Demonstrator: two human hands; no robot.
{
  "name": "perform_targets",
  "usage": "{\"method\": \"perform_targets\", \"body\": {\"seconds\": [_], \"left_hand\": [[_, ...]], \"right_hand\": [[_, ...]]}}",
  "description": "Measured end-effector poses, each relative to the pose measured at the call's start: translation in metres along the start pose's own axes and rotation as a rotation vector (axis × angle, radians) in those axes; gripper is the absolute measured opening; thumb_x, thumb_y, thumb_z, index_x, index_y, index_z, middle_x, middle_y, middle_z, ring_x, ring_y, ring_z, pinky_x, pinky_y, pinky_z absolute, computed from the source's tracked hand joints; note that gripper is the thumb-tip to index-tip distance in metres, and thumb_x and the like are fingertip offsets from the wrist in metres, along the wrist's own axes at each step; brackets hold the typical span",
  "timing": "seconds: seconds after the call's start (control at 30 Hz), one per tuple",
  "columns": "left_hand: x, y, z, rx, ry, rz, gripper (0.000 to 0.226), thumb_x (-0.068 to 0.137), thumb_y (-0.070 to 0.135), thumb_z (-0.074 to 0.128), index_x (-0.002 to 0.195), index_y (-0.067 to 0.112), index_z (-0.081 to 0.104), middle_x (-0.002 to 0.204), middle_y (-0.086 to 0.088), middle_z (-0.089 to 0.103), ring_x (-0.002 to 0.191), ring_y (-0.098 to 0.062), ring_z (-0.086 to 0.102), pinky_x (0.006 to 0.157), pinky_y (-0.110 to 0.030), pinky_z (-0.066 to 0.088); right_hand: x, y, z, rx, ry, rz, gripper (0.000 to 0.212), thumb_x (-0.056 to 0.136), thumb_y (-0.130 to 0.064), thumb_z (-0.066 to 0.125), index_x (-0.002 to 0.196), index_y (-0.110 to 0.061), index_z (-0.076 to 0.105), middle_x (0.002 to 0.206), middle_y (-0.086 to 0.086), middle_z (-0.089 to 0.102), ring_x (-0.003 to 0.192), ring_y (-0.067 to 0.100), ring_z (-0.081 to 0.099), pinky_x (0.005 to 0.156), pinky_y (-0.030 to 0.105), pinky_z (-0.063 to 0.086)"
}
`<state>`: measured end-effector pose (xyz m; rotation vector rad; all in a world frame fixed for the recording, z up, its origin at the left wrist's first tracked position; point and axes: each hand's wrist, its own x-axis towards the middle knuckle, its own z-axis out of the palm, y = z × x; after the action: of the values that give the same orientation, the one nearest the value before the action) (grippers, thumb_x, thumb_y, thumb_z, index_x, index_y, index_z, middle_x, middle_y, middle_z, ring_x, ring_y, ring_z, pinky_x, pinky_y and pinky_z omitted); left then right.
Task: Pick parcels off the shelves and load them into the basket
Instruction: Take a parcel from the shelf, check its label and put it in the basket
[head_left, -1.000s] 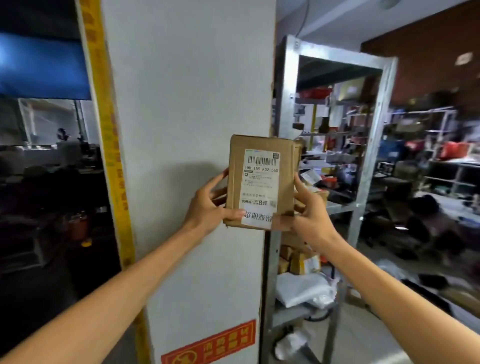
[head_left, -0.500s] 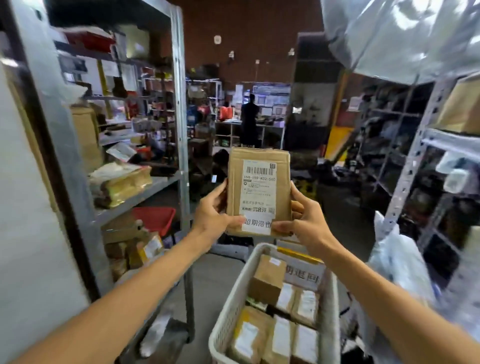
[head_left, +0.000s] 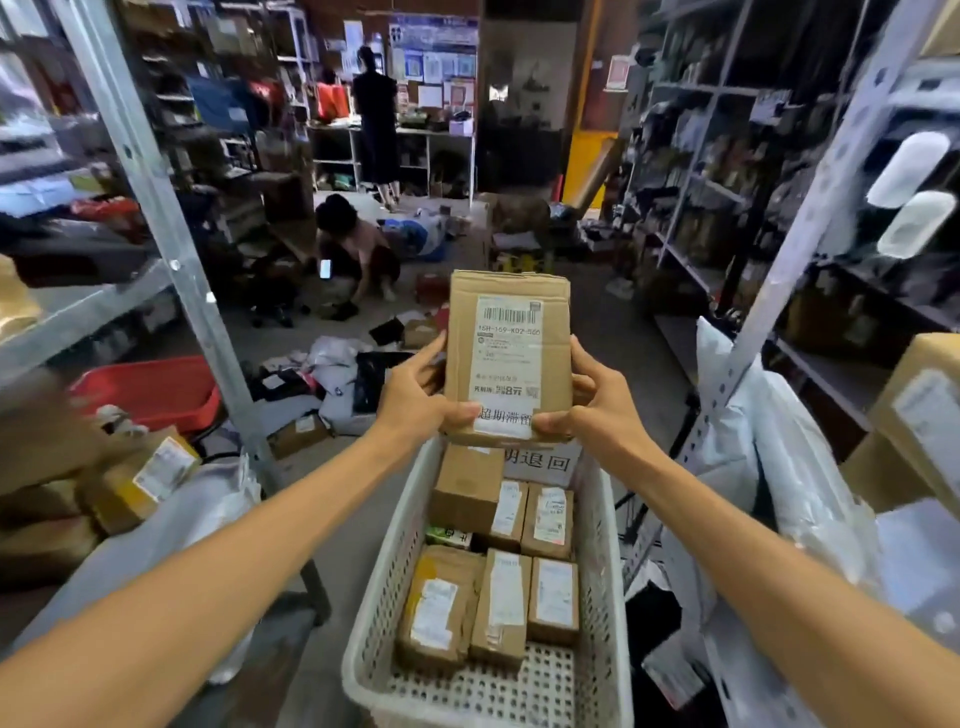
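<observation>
Left grip (head_left: 415, 400) and right grip (head_left: 597, 410) clamp the parcel (head_left: 511, 338) by its lower corners, label toward us for reading, upright above the basket (head_left: 382, 561), far end.
</observation>
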<state>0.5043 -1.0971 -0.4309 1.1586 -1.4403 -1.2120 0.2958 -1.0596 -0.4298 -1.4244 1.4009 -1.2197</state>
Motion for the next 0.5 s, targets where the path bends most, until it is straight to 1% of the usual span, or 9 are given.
{"method": "perform_targets", "body": {"seconds": [0.07, 0.13, 0.2, 0.23, 0.3, 0.33, 0.4, 0.5], "left_hand": [[0.012, -0.017, 0.008, -0.014, -0.017, -0.034, 0.098, 0.066, -0.015, 0.076, 0.147, 0.014, 0.032, 0.134, -0.009, 0.055, 0.117, -0.017, 0.056, 0.083, -0.020, 0.055], [0.023, -0.036, 0.014, -0.027, -0.034, -0.066, 0.097, 0.065, -0.017, 0.075, 0.147, 0.014, 0.033, 0.135, -0.010, 0.055, 0.116, -0.017, 0.056, 0.079, -0.014, 0.054], [0.032, -0.057, 0.019, -0.045, -0.052, -0.115, 0.097, 0.065, -0.018, 0.075, 0.147, 0.013, 0.033, 0.135, -0.010, 0.054, 0.115, -0.015, 0.055, 0.081, -0.015, 0.053], [0.035, -0.069, 0.021, -0.058, -0.055, -0.148, 0.096, 0.065, -0.019, 0.074, 0.146, 0.012, 0.033, 0.136, -0.010, 0.053, 0.117, -0.016, 0.054, 0.085, -0.018, 0.053], [0.040, -0.097, 0.025, -0.081, -0.058, -0.220, 0.096, 0.065, -0.019, 0.074, 0.146, 0.011, 0.033, 0.138, -0.011, 0.051, 0.124, -0.021, 0.051, 0.095, -0.028, 0.049], [0.041, -0.114, 0.026, -0.090, -0.066, -0.257, 0.096, 0.065, -0.019, 0.074, 0.146, 0.011, 0.033, 0.138, -0.011, 0.051, 0.126, -0.022, 0.051, 0.097, -0.030, 0.047], [0.039, -0.149, 0.029, -0.109, -0.086, -0.331, 0.097, 0.064, -0.021, 0.074, 0.146, 0.010, 0.033, 0.138, -0.011, 0.051, 0.124, -0.020, 0.051, 0.095, -0.027, 0.049], [0.029, -0.205, 0.036, -0.131, -0.126, -0.444, 0.098, 0.063, -0.025, 0.071, 0.146, 0.009, 0.033, 0.129, -0.005, 0.053, 0.115, -0.014, 0.052, 0.080, -0.014, 0.053]], "right_hand": [[0.011, 0.020, -0.001, -0.004, -0.005, 0.028, 0.104, 0.066, 0.014, 0.075, 0.151, -0.027, 0.031, 0.127, 0.004, 0.061, 0.117, 0.018, 0.057, 0.078, 0.037, 0.060], [0.019, 0.039, 0.000, -0.011, -0.003, 0.057, 0.100, 0.067, 0.014, 0.074, 0.149, -0.028, 0.035, 0.124, 0.003, 0.062, 0.113, 0.016, 0.059, 0.073, 0.028, 0.059], [0.024, 0.061, 0.003, -0.019, -0.017, 0.100, 0.098, 0.068, 0.015, 0.073, 0.148, -0.028, 0.035, 0.120, 0.002, 0.064, 0.109, 0.012, 0.060, 0.071, 0.022, 0.056], [0.026, 0.072, 0.005, -0.023, -0.023, 0.122, 0.099, 0.068, 0.014, 0.073, 0.149, -0.028, 0.035, 0.120, 0.002, 0.064, 0.110, 0.012, 0.060, 0.072, 0.021, 0.056], [0.029, 0.099, 0.011, -0.029, -0.023, 0.179, 0.100, 0.068, 0.013, 0.073, 0.148, -0.030, 0.034, 0.119, -0.002, 0.063, 0.113, 0.012, 0.058, 0.075, 0.023, 0.057], [0.028, 0.114, 0.015, -0.030, -0.019, 0.215, 0.100, 0.067, 0.013, 0.073, 0.148, -0.031, 0.034, 0.118, -0.004, 0.063, 0.113, 0.012, 0.058, 0.077, 0.025, 0.057], [0.021, 0.147, 0.025, -0.036, -0.012, 0.295, 0.103, 0.067, 0.013, 0.073, 0.149, -0.034, 0.032, 0.117, -0.008, 0.062, 0.110, 0.008, 0.058, 0.076, 0.023, 0.057], [0.003, 0.198, 0.042, -0.037, 0.009, 0.439, 0.105, 0.067, 0.015, 0.074, 0.150, -0.032, 0.030, 0.121, -0.008, 0.059, 0.111, 0.008, 0.055, 0.072, 0.020, 0.056]]}}
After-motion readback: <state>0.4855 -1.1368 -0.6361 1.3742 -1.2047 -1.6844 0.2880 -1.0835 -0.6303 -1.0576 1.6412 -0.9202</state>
